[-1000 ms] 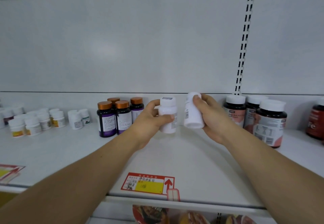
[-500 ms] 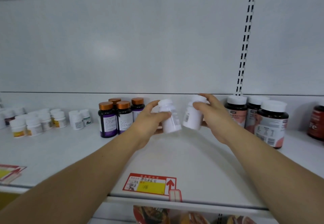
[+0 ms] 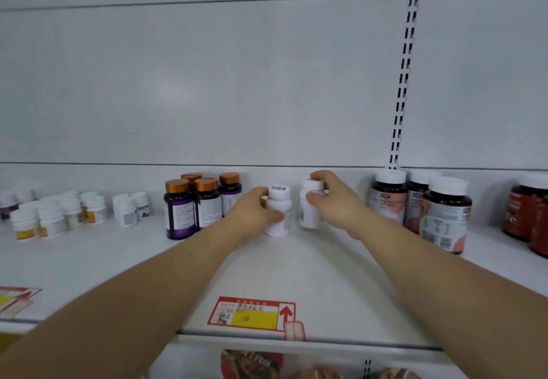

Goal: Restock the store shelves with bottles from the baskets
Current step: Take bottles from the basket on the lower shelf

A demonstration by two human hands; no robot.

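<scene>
While curled round the left white bottle (image 3: 278, 212), fingers (image 3: 274, 215) of the left hand (image 3: 252, 211) grasping its body below the barcoded cap; bottle upright, its base on or just above the shelf (image 3: 296, 263), which cannot be told. Just beside it, fingers (image 3: 318, 175) of the right hand (image 3: 332, 200) clenched on the right white bottle (image 3: 308, 209), thumb at the front, other fingertips over the cap; upright too, a narrow gap left between the two bottles. Outward to the left, amber-capped dark bottles (image 3: 195, 203) near the left hand, with a sliver of room between. Further left, small white jars (image 3: 68, 212) in a loose cluster, well apart. Outward to the right, large white-capped dark bottles (image 3: 427, 206) close by the right wrist. At the far right edge, red bottles (image 3: 527, 212), partly cut off. Toward the front, open shelf surface under both forearms, running to the front lip, where a red and yellow price tag (image 3: 252, 313) sits. Behind, plain back panel and a slotted upright (image 3: 403, 82).
</scene>
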